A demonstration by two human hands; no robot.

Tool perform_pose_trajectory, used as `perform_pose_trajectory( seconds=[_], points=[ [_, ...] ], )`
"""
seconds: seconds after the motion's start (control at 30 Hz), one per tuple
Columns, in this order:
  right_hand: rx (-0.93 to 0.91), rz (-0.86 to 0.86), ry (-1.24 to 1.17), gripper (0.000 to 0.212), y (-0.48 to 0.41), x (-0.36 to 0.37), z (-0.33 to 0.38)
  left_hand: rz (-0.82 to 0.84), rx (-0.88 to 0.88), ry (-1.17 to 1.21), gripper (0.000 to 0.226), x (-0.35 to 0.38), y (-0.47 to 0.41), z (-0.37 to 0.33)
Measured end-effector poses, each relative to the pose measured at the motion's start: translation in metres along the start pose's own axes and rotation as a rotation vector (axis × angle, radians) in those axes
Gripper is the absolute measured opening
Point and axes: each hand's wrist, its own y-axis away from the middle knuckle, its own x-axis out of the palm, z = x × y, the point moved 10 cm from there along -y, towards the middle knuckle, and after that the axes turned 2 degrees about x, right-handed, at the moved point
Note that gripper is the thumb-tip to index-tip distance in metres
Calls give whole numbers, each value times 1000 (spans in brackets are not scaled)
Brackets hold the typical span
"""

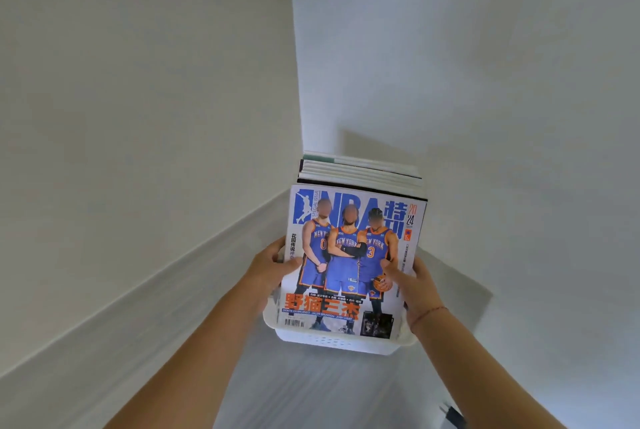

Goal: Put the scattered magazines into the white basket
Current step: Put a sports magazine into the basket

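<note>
A white perforated basket [332,342] stands on the floor in a room corner. Several magazines [360,172] stand upright in it, packed one behind another. The front one is a basketball magazine [349,255] with three players in blue jerseys on its cover. My left hand [273,269] grips its left edge, thumb on the cover. My right hand [415,285] grips its right edge, thumb also on the cover. The magazine's lower end is inside the basket, behind the front wall.
White walls meet in a corner right behind the basket. A pale baseboard [173,290] runs along the left wall. Grey floor [311,390] lies in front of the basket. A small dark object [452,414] sits at the bottom right.
</note>
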Motion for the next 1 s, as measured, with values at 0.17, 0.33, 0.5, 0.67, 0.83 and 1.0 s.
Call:
perform_pose_trajectory(
  seconds=[0.17, 0.33, 0.5, 0.67, 0.83, 1.0],
  points=[
    [-28, -156, -107, 31, -16, -70, 9, 189, 10, -63, 50, 81, -42, -21],
    [-42, -245, -184, 38, -30, -117, 9, 322, -28, -124, 55, 148, -81, -31],
    [-15, -269, -199, 56, -48, -132, 4, 355, -65, -122, 51, 175, -112, -22],
    [30, -317, -62, 55, -57, -135, -1, 458, -84, -163, 49, 187, -120, -24],
    [145, -246, -95, 65, -58, -131, -6, 512, -100, -184, 55, 187, -121, -13],
    [227, -117, -107, 65, -51, -126, -2, 628, -146, -161, 51, 188, -111, -8]
  ],
)
